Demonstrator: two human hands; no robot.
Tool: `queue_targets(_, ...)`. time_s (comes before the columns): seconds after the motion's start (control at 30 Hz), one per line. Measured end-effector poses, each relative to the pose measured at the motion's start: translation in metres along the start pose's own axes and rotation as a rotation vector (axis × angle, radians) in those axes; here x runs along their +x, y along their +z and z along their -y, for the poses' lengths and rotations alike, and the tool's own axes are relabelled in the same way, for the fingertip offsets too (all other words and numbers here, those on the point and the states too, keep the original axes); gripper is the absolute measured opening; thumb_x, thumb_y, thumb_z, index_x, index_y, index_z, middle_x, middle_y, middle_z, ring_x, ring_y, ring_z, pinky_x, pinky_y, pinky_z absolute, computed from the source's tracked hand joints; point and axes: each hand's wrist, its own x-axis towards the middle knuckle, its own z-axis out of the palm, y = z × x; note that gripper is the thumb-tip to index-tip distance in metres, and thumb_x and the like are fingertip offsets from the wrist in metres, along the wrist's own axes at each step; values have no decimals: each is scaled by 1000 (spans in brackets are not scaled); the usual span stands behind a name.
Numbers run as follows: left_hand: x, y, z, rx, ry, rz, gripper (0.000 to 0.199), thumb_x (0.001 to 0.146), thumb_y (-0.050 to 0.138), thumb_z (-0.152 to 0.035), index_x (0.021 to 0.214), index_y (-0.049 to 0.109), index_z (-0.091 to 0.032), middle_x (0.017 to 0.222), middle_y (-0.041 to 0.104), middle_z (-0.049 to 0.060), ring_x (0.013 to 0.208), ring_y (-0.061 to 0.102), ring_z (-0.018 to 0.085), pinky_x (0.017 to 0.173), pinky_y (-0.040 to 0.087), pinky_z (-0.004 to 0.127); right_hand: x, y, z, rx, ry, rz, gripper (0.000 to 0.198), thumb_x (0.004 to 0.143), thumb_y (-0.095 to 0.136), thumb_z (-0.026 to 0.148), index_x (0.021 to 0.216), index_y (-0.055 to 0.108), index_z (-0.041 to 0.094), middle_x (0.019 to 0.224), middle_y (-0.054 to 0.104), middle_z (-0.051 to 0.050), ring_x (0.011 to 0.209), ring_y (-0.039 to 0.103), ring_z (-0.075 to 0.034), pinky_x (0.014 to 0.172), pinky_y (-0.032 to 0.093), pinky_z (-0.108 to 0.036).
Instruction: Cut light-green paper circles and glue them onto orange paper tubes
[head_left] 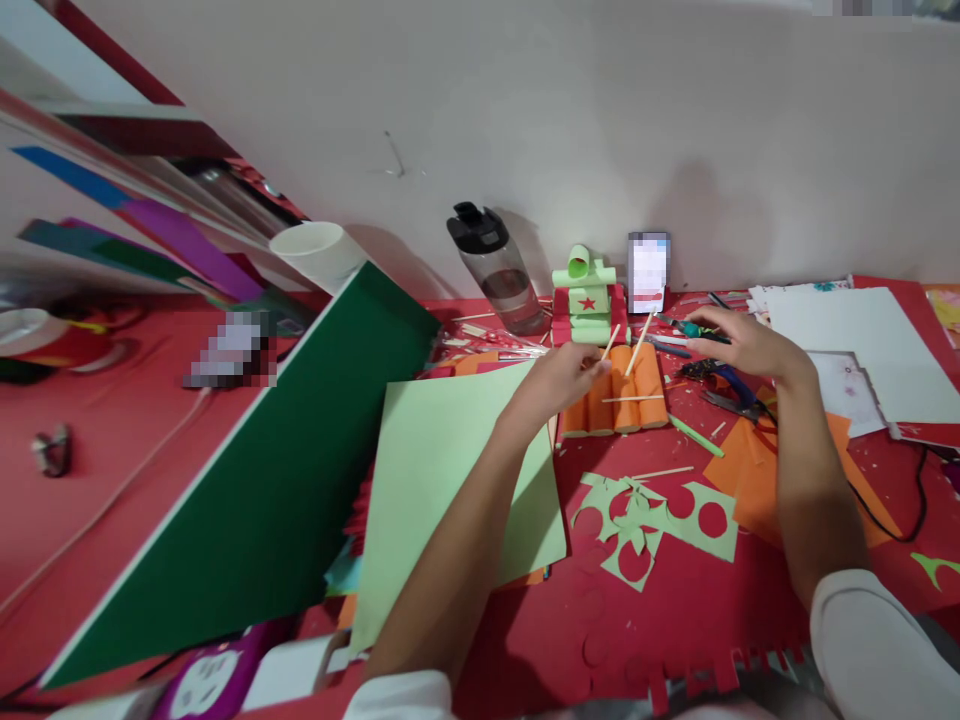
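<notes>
My left hand is closed at the left end of a row of orange paper rolls, its fingertips pinching a thin wooden stick. A second stick leans up from the rolls, and another lies across them. Behind the rolls stands a light green paper model with a red star. My right hand is to the right of the rolls, fingers curled round a slim tool with a teal and black handle; its tip points left. Blue-handled pliers lie just below that hand.
A water bottle and a propped phone stand by the wall. Green sheet, cut scraps, orange paper and a green pen cover the red table. A dark green board leans at left.
</notes>
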Motion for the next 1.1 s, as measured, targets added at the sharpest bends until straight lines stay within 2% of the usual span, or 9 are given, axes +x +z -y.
queue_targets(0.1,-2,0,1,232,-38,-44,26,92,67,-39,72,66,-23,68,67,7,74,67,28,74,48,35,4,8,-3,26,-38,-6,43,98,62,56,129,71,28,137,73,-10,128,65,-35,112,49,-54)
queue_targets(0.2,-6,-3,-6,235,-10,-88,18,94,66,-36,83,71,-21,79,73,10,81,71,29,78,50,35,8,18,-5,32,-49,-3,45,99,60,58,130,69,26,137,72,-12,128,66,-35,112,49,-54)
queue_targets(0.3,-10,-11,-18,65,116,-174,30,103,55,-39,121,72,-21,107,78,12,93,74,27,84,55,35,11,26,-4,14,-48,7,45,99,59,57,130,69,25,138,72,-14,127,66,-35,111,49,-55)
queue_targets(0.37,-12,-16,-24,-110,217,-139,42,107,51,-43,143,62,-24,128,74,12,95,76,23,87,59,35,13,32,-1,-4,-60,15,45,101,58,56,131,68,24,138,71,-15,126,66,-36,110,49,-56)
queue_targets(0.47,-12,-17,-26,-296,328,-22,45,104,58,-44,145,62,-26,143,69,13,90,77,19,87,63,34,13,40,7,-14,-96,33,42,103,55,52,132,65,22,139,70,-16,128,65,-35,110,49,-54)
queue_targets(0.63,-8,-13,-21,-438,304,31,40,98,67,-36,136,70,-22,130,75,10,83,78,17,83,67,33,5,49,24,-93,-66,3,39,105,52,49,129,62,20,133,71,-17,122,67,-35,106,50,-51)
queue_targets(0.77,-8,-12,-24,-447,294,55,38,97,67,-28,134,73,-21,123,79,8,79,78,15,80,68,31,-4,53,32,-168,-14,6,36,108,48,50,125,61,20,127,73,-16,115,69,-35,100,51,-49)
queue_targets(1.0,-7,-7,-29,-404,327,95,36,96,67,-25,131,76,-19,120,80,9,78,78,15,77,67,30,-12,61,27,-205,23,-14,44,109,47,55,124,63,17,128,74,-19,121,68,-35,98,51,-43)
queue_targets(1.1,-7,-4,-27,-392,314,115,38,96,67,-23,134,74,-19,112,81,9,80,79,16,79,66,31,-13,63,26,-215,60,32,48,109,46,59,119,66,17,118,77,-18,112,72,-35,92,52,-41)
